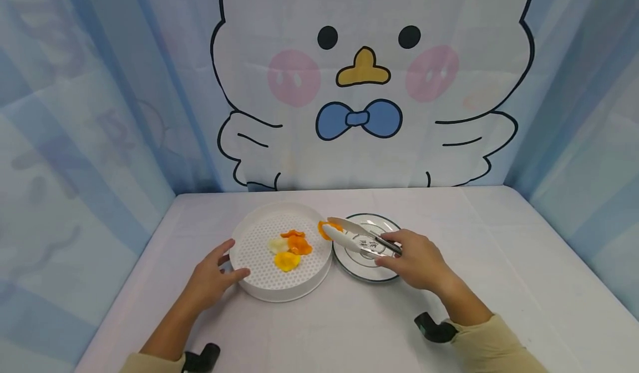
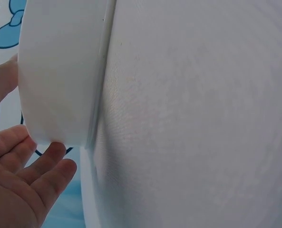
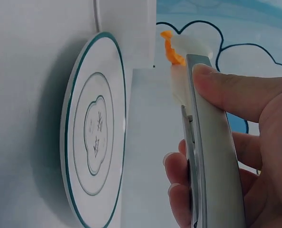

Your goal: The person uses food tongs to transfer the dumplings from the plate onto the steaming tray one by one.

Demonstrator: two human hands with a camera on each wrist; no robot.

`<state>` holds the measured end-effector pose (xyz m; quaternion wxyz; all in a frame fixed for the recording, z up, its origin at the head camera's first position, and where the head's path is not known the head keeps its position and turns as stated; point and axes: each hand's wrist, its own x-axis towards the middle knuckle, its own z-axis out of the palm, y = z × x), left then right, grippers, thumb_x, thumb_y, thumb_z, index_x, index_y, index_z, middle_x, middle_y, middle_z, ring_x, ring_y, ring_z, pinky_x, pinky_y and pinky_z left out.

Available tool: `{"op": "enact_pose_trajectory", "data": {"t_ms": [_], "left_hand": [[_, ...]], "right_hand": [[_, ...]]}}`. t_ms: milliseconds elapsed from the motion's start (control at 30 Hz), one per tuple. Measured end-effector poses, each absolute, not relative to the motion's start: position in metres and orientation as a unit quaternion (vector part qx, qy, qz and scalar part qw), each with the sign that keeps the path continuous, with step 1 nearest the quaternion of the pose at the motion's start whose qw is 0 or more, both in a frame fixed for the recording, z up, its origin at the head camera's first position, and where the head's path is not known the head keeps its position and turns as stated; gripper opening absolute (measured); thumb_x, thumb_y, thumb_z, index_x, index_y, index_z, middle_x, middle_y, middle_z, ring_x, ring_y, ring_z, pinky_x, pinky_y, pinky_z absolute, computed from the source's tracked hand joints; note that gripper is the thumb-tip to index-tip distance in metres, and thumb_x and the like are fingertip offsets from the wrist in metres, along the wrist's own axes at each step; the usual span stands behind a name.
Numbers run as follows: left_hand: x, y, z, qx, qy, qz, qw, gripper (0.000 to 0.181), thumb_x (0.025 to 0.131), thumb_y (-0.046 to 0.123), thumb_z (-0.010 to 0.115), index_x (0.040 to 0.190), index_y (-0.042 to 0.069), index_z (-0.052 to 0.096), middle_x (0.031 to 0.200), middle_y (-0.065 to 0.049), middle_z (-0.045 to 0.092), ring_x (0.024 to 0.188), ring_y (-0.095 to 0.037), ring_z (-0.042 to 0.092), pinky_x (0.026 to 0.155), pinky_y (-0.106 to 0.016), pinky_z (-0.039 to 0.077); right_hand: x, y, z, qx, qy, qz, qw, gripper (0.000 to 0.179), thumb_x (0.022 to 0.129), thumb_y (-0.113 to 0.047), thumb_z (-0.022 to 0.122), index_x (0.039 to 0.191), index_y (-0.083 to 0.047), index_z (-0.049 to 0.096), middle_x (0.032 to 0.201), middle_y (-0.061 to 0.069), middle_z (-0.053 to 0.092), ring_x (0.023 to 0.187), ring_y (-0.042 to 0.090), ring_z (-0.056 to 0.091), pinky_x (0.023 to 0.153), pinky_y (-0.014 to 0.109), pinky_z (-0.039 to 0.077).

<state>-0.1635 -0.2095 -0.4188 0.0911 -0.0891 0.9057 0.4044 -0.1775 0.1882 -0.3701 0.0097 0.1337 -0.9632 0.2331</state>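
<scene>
My right hand (image 1: 419, 259) grips metal tongs (image 1: 381, 243) with pale tips. Between those tips sits an orange wavy-edged piece (image 1: 324, 230), held above the right rim of a white round perforated tray (image 1: 254, 251). In the right wrist view my thumb presses one arm of the tongs (image 3: 219, 156), with fingers curled on the other side. My left hand (image 1: 207, 281) touches the tray's left side with spread fingers and thumb. Soft-looking orange pieces (image 1: 299, 245), a yellow piece (image 1: 287, 261) and a pale piece (image 1: 278, 245) lie on the tray.
A white plate (image 1: 371, 273) with a dark rim and printed centre stands right of the tray, under the tongs. A white cloth covers the table (image 1: 339, 328). Behind it hangs a printed curtain (image 1: 359, 162), with blue curtains on both sides.
</scene>
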Motion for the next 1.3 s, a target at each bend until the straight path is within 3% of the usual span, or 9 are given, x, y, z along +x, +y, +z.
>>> {"op": "enact_pose_trajectory", "data": {"t_ms": [233, 567, 933, 1067, 1300], "left_hand": [[-0.164, -0.21, -0.42, -0.095, 0.902, 0.411, 0.092, 0.088, 0.087, 0.035, 0.073, 0.156, 0.014, 0.022, 0.158, -0.022, 0.027, 0.14, -0.045, 0.035, 0.105, -0.055, 0.044], [-0.164, -0.212, -0.422, -0.097, 0.901, 0.41, 0.1, 0.088, 0.087, 0.035, 0.073, 0.156, 0.016, 0.022, 0.159, -0.021, 0.026, 0.142, -0.043, 0.034, 0.107, -0.056, 0.042], [-0.164, -0.211, -0.422, -0.085, 0.907, 0.402, 0.091, 0.087, 0.088, 0.037, 0.072, 0.156, 0.015, 0.023, 0.159, -0.022, 0.026, 0.141, -0.044, 0.035, 0.105, -0.057, 0.042], [-0.163, -0.211, -0.422, -0.085, 0.907, 0.402, 0.091, 0.086, 0.088, 0.034, 0.072, 0.156, 0.015, 0.023, 0.159, -0.021, 0.025, 0.141, -0.044, 0.035, 0.105, -0.057, 0.043], [-0.163, -0.21, -0.418, -0.089, 0.908, 0.398, 0.096, 0.088, 0.088, 0.036, 0.072, 0.156, 0.015, 0.021, 0.158, -0.024, 0.026, 0.14, -0.045, 0.035, 0.105, -0.057, 0.043]], "right_hand": [[-0.175, 0.169, -0.377, 0.152, -0.961, 0.23, 0.005, 0.054, 0.082, -0.038, 0.074, 0.127, -0.009, 0.065, 0.115, 0.006, 0.068, 0.08, 0.013, 0.052, 0.067, 0.028, 0.042], [-0.173, 0.152, -0.386, 0.162, -0.96, 0.23, 0.006, 0.054, 0.08, -0.035, 0.077, 0.126, -0.011, 0.066, 0.117, 0.003, 0.069, 0.086, 0.013, 0.056, 0.072, 0.033, 0.048], [-0.174, 0.151, -0.384, 0.163, -0.96, 0.227, 0.026, 0.055, 0.079, -0.038, 0.076, 0.126, -0.011, 0.065, 0.109, 0.001, 0.068, 0.082, 0.011, 0.055, 0.068, 0.03, 0.046], [-0.174, 0.16, -0.382, 0.151, -0.962, 0.224, 0.032, 0.058, 0.081, -0.039, 0.075, 0.129, -0.01, 0.063, 0.116, 0.005, 0.067, 0.085, 0.013, 0.057, 0.069, 0.031, 0.047], [-0.172, 0.185, -0.386, 0.131, -0.962, 0.233, 0.055, 0.058, 0.083, -0.037, 0.074, 0.131, -0.008, 0.06, 0.125, 0.011, 0.064, 0.105, 0.025, 0.062, 0.08, 0.042, 0.052]]}}
